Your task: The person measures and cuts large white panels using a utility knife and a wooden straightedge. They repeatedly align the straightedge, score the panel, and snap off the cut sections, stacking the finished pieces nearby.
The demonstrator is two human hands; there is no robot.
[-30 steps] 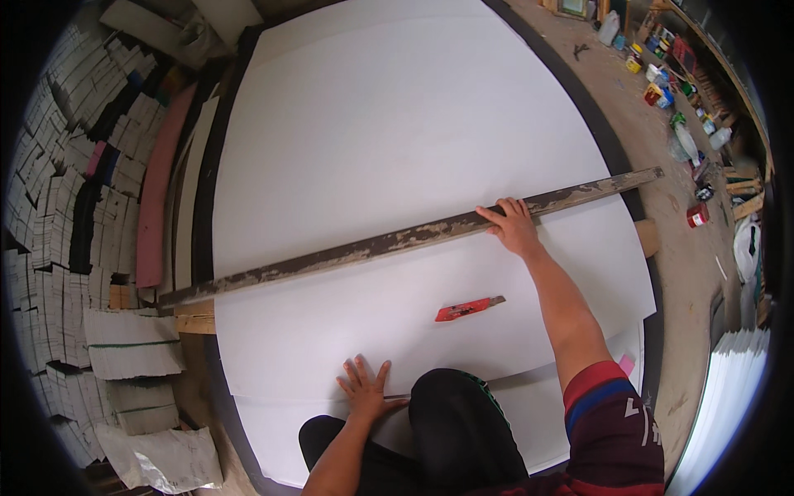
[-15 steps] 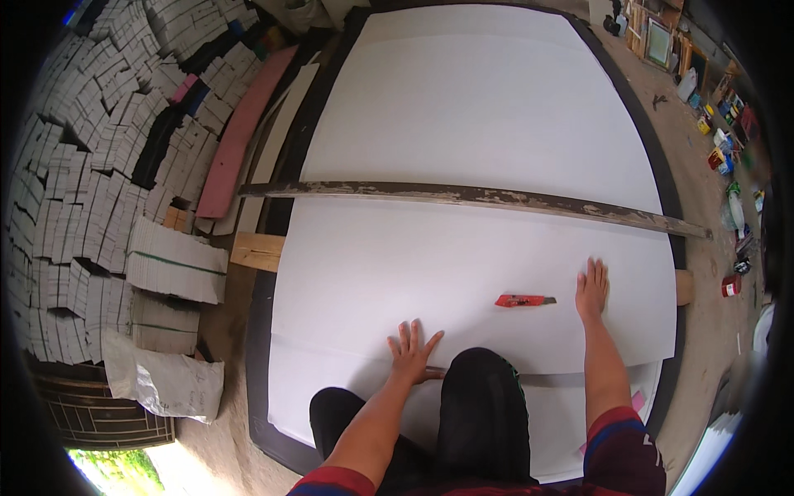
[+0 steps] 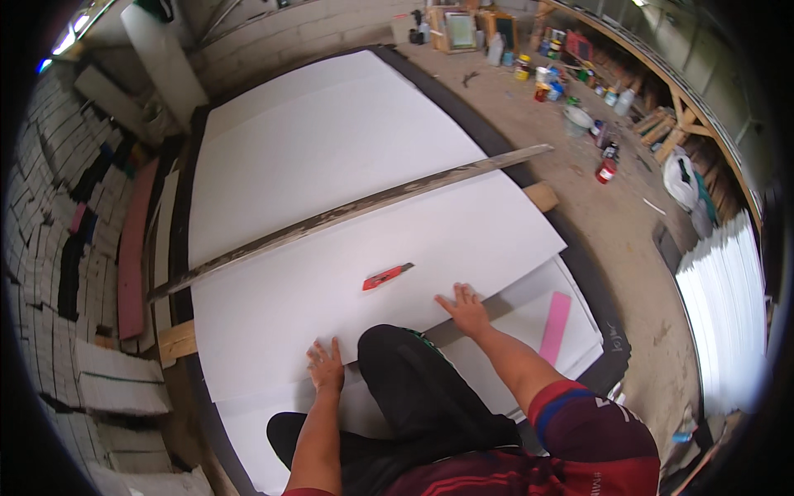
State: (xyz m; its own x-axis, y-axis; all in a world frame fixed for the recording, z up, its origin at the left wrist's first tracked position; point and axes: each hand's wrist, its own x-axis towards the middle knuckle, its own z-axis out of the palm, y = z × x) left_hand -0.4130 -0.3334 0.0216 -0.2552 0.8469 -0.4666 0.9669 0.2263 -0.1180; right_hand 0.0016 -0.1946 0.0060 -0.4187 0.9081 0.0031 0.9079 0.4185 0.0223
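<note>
A large white sheet (image 3: 273,347) lies over other white sheets on a dark base. My left hand (image 3: 326,366) rests near its front edge, beside my knee, fingers spread. At that same edge, further right, my right hand (image 3: 466,309) lies with its fingers stretched out over the sheet. Between and beyond the hands is a red utility knife (image 3: 385,277), its dark tip pointing right; neither hand touches it. A long, worn wooden bar (image 3: 347,217) crosses the sheet beyond the knife. On the lower sheet, right of my right arm, lies a pink strip (image 3: 555,327).
Tall stacks of white cut sheets (image 3: 50,273) line the left, next to a pink board (image 3: 135,248). A wooden plank (image 3: 176,341) juts out at the left side. Bottles and paint containers (image 3: 606,171) stand on the floor to the right, near stacked white sheets (image 3: 724,314).
My right hand has moved left and back to the sheet's front edge. My left hand stays near that edge. The view has turned to the right, showing more of the floor and the pink strip.
</note>
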